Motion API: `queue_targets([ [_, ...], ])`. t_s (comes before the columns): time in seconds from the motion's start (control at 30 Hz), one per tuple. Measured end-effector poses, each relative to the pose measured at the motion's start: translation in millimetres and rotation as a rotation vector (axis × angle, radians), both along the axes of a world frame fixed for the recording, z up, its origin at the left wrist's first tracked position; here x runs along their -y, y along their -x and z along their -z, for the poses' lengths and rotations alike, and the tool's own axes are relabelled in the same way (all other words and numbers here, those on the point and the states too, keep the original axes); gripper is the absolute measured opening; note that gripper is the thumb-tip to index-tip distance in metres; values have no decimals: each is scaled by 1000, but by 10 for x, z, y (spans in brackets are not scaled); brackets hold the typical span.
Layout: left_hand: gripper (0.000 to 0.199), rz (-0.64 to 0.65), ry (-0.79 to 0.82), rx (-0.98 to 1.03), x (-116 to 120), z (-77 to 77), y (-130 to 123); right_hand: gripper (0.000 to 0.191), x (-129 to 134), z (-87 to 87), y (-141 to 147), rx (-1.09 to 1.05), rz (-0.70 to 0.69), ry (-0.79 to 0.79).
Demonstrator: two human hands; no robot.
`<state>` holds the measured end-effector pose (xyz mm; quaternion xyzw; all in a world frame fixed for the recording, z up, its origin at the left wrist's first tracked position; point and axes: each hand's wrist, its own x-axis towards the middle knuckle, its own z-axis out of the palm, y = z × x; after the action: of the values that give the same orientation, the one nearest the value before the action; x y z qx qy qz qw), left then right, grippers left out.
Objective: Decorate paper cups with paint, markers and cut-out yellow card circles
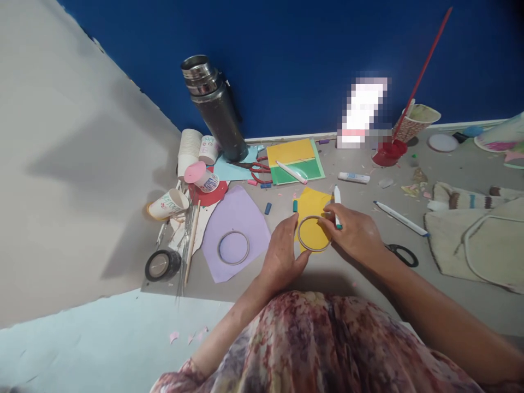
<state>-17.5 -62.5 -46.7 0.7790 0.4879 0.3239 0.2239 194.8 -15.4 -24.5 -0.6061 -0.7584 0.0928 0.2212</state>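
Observation:
My left hand (pixel 282 252) curves round the left side of a thin grey ring (pixel 315 250), its index finger and thumb at the rim. The ring lies on a piece of yellow paper (pixel 308 204). In my right hand (pixel 354 229) is a white marker (pixel 337 200) with a teal lower end pointing at the paper; the fingers also come up to the ring's right edge. A small teal cap (pixel 295 206) is just beyond my left fingertips; whether they touch it I cannot tell. A second ring (pixel 248 246) rests on purple paper (pixel 241 213) to the left.
A dark flask (pixel 216 117) and paper cups (pixel 190 147) stand at the back left. Red-handled pliers (pixel 249 165), black-handled scissors (pixel 404 255), a blue-tipped marker (pixel 401 218) and a glue stick (pixel 354 177) lie around. Black tape (pixel 162 265) sits near the left edge, a cloth bag (pixel 450 234) at right.

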Motion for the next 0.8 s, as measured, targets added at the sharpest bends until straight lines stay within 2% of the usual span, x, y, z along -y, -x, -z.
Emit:
queue_targets([
  [0.1, 91, 4, -21, -21, 3, -4, 8, 26, -13, -84, -55, -60, 73, -36],
  [0.33, 96, -33, -62, -138, -9, -21, -49, 40, -86, -349, -259, -548, 210, -40],
  [0.53, 97, -48, -96, -190, -21, -47, -75, 49, -106, -384, -295, -654, 176, -93],
  [0.6, 85, -59, -117, -185, -13, -74, -73, 50, -100, -371, -283, -652, 173, -90],
  [0.8, 23, -10, -295, -112, 0, -137, -69, 32, -112, -321, -252, -679, 210, 88],
])
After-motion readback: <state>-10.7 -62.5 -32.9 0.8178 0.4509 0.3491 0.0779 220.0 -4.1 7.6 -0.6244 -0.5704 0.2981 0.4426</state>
